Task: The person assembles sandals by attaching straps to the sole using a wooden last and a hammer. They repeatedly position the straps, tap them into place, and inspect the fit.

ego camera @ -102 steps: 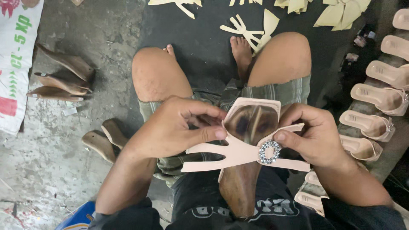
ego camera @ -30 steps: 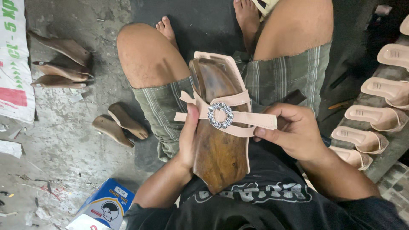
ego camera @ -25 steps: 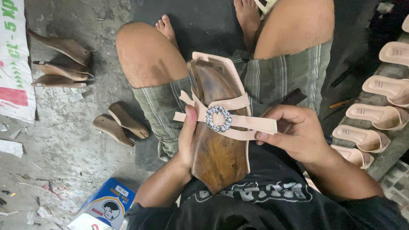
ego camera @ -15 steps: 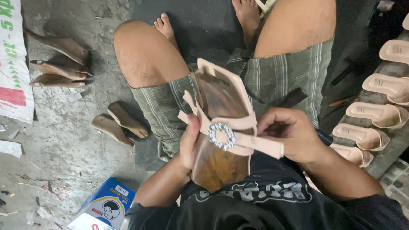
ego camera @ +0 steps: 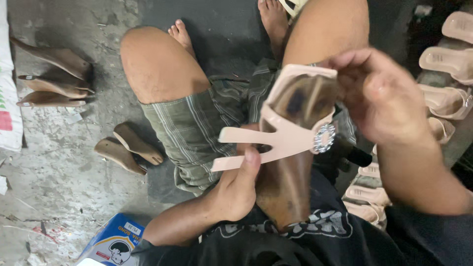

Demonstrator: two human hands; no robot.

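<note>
The person sits on the floor [ego camera: 59, 197] with a wooden shoe form [ego camera: 288, 167] on the lap. The pale pink sole [ego camera: 295, 81] lies on top of it. A pale pink strap piece [ego camera: 276, 143] with a shiny round buckle [ego camera: 324, 138] lies across the form.

The left hand [ego camera: 236, 189] has its grip closed on the form from below. Its thumb presses one loose end of the strap piece. The right hand [ego camera: 379, 93] has its grip closed on the top end of the form and sole, just beside the buckle.

The strap piece looks only partly on. The buckle side sits against the form. The two ends on the other side stick out flat in the air. They do not look folded under or stuck down yet. So it seems the work on this shoe is about half done.

Near the right arm is a row of finished-looking pink sandals [ego camera: 446, 59]. On the floor by the left knee lie bare wooden forms [ego camera: 128, 148], and more wooden forms [ego camera: 54, 79] farther off. A blue box [ego camera: 111, 241] sits by the left elbow.
</note>
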